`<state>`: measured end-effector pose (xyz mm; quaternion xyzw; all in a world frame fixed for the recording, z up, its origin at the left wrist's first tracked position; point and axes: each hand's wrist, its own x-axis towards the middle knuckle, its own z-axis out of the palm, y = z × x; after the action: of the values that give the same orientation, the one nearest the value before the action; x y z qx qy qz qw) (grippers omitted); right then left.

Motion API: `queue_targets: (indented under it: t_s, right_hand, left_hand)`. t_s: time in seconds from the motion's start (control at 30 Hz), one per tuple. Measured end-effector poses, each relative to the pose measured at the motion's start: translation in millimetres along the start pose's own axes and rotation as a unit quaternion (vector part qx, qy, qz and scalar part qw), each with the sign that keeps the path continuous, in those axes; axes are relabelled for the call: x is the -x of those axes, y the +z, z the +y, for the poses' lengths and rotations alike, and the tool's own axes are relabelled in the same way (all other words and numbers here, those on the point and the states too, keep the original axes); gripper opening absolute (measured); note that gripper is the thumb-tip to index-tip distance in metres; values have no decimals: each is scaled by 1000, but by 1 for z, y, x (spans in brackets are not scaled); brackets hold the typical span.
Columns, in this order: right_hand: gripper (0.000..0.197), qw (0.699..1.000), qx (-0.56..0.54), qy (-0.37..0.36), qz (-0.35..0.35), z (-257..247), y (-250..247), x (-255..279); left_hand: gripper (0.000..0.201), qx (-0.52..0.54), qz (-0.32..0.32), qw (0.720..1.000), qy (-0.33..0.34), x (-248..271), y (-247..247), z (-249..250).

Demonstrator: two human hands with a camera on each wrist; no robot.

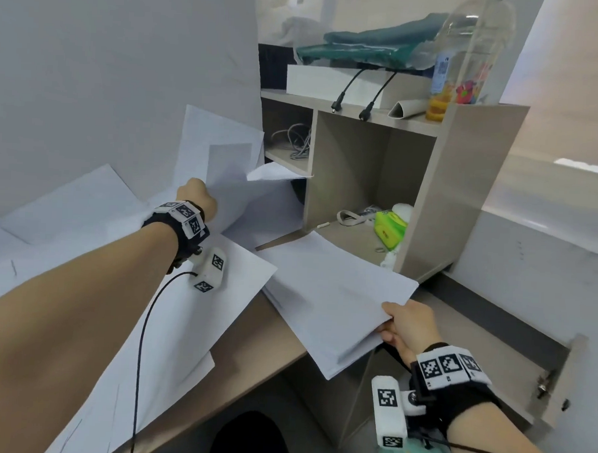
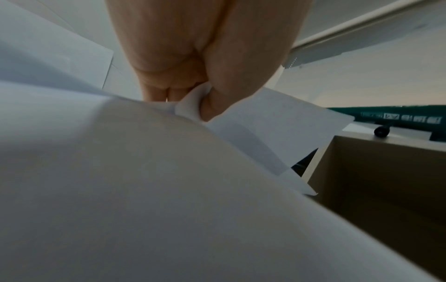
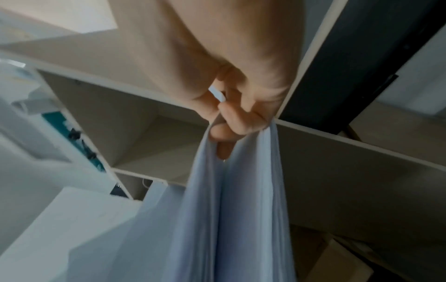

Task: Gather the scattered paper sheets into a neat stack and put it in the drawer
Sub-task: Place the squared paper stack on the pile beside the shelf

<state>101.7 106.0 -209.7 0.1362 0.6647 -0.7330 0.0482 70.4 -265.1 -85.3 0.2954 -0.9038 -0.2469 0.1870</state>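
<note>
Right hand [image 1: 406, 325] pinches the gathered stack [image 1: 332, 296] at its near corner over the desk edge [image 1: 275, 338]; left hand [image 1: 198, 196] grips raised loose sheets [image 1: 222, 154]. I'd lay those squarely on top, then tap edges flush.

Left hand [image 1: 197, 195] fingers hidden behind lifted sheet [image 1: 225, 161]. Drawer [image 1: 554, 384] cut partly by right forearm, lower right. Right-wrist view motion-blurred throughout.

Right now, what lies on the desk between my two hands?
In the head view, a loose paper sheet and bare desk lie between the left hand and the right hand, which holds the stack.
</note>
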Motion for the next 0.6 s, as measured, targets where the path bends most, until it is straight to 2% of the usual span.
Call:
queue_targets:
  t_s: [0.13,0.27,0.4,0.5,0.6]
  right_hand:
    - [8,985,166,-2,37,-3,3,-3]
    - [29,954,294,18,54,-16,2,3]
    - [59,896,429,-39,111,-35,1,19]
    - [52,889,429,-123,102,-54,15,35]
    - [44,902,381,-202,25,-69,44,45]
  left_hand:
    - [26,14,27,999,15,-3,-13,7]
    - [26,13,49,998,48,-12,-34,14]
    - [25,33,92,994,43,-21,-71,21]
    - [20,66,130,989,18,-31,-105,18]
    - [21,121,149,981,-18,-38,-137,-4]
